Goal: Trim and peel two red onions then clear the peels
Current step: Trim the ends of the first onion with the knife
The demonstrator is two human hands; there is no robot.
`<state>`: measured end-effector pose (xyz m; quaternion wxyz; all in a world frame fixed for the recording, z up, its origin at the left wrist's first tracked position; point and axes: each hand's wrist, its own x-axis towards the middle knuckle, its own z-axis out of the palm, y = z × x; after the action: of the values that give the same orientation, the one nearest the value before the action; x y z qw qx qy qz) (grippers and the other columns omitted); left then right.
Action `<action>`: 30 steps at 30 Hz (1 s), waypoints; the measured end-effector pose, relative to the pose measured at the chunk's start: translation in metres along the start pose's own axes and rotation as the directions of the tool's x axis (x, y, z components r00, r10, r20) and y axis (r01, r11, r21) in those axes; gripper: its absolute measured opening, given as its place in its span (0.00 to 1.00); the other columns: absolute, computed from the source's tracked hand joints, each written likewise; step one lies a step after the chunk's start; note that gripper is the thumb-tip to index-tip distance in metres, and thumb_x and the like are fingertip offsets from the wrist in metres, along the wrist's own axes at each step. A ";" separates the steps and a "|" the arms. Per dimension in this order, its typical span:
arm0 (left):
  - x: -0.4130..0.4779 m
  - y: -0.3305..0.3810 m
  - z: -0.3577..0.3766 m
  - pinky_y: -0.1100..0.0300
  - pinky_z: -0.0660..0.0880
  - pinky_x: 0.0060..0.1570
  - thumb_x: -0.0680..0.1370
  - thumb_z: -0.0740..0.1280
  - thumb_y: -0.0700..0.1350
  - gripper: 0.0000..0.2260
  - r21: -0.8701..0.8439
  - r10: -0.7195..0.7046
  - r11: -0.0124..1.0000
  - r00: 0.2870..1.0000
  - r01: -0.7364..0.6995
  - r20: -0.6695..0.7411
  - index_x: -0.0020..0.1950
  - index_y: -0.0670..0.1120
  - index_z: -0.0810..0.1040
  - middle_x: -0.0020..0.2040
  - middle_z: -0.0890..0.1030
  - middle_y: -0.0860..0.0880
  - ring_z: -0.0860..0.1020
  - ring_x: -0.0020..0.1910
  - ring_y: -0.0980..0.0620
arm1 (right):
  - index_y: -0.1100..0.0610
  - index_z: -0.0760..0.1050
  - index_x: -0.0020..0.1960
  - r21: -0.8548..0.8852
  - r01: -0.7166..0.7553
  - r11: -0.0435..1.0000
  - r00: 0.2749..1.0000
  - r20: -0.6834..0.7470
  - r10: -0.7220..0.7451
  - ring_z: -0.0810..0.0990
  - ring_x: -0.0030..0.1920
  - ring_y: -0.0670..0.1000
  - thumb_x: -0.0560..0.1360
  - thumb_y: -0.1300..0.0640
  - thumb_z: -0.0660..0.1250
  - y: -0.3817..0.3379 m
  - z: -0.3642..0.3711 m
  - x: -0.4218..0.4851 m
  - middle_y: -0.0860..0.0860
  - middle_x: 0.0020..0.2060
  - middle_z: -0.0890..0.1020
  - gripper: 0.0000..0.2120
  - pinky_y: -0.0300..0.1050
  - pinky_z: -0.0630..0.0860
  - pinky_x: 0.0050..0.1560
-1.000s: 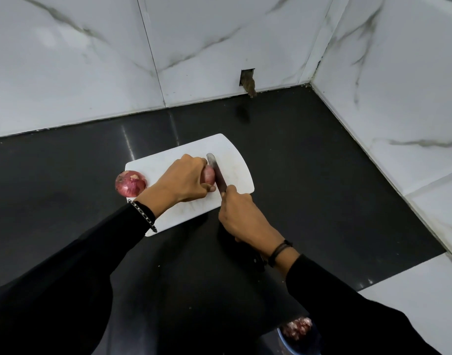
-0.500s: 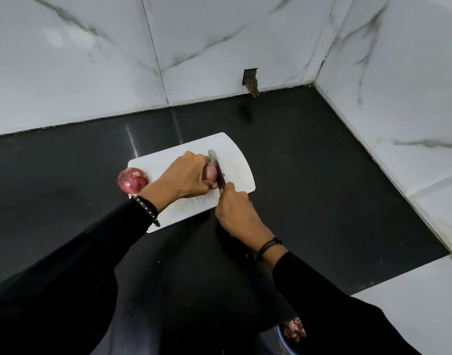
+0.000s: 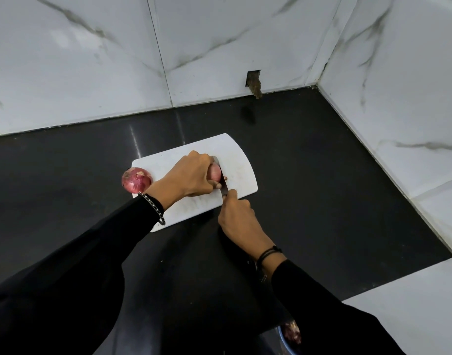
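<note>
A white cutting board (image 3: 239, 160) lies on the black counter. My left hand (image 3: 190, 176) presses a red onion (image 3: 214, 173) down on the board, covering most of it. My right hand (image 3: 236, 213) grips a knife (image 3: 222, 184) whose blade stands against the onion's right end, edge down on the board. A small cut piece lies just right of the blade. A second red onion (image 3: 136, 180), still in its skin, rests at the board's left edge, behind my left wrist.
White marble walls (image 3: 91, 60) close the counter at the back and right. A blue bowl (image 3: 287, 342) holding reddish peels shows at the bottom edge, partly hidden by my right sleeve. Bare black counter (image 3: 335, 188) extends right of the board.
My right hand has pushed the knife down and slightly forward through the onion's end. The left hand keeps its hold. The second onion has not moved.
</note>
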<state>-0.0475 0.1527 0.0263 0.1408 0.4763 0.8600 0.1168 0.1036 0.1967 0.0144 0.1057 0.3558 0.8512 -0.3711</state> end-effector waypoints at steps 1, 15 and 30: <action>0.001 0.000 -0.001 0.58 0.67 0.46 0.74 0.74 0.52 0.24 0.002 0.001 1.000 1.000 -0.001 0.006 0.66 0.42 0.76 0.56 0.81 0.41 0.69 0.47 0.51 | 0.57 0.62 0.60 0.004 -0.001 1.000 1.000 -0.006 0.001 0.76 0.54 0.62 0.83 0.60 0.53 0.000 0.000 0.000 0.60 0.54 0.71 0.07 0.61 0.76 0.55; -0.003 -0.003 0.001 0.56 0.70 0.45 0.73 0.75 0.56 0.25 0.008 -0.063 0.998 0.998 0.063 0.003 0.61 0.41 0.78 0.53 0.81 0.42 0.76 0.48 0.45 | 0.60 0.64 0.63 -0.075 0.004 0.997 0.995 -0.096 -0.011 0.77 0.57 0.64 0.82 0.62 0.55 -0.004 0.006 -0.005 0.60 0.57 0.76 0.10 0.55 0.69 0.48; -0.034 -0.017 0.020 0.56 0.71 0.44 0.73 0.75 0.54 0.22 -0.147 -0.033 0.989 0.990 0.013 -0.138 0.61 0.45 0.74 0.48 0.82 0.46 0.76 0.44 0.46 | 0.58 0.66 0.61 0.023 -0.060 0.998 0.997 -0.055 0.061 0.81 0.48 0.61 0.85 0.49 0.50 0.014 0.002 -0.012 0.59 0.57 0.74 0.15 0.59 0.82 0.47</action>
<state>-0.0367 0.1164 0.0061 0.1157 0.4455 0.8624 0.2106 0.1212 0.1954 0.0104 0.0891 0.3926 0.8386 -0.3670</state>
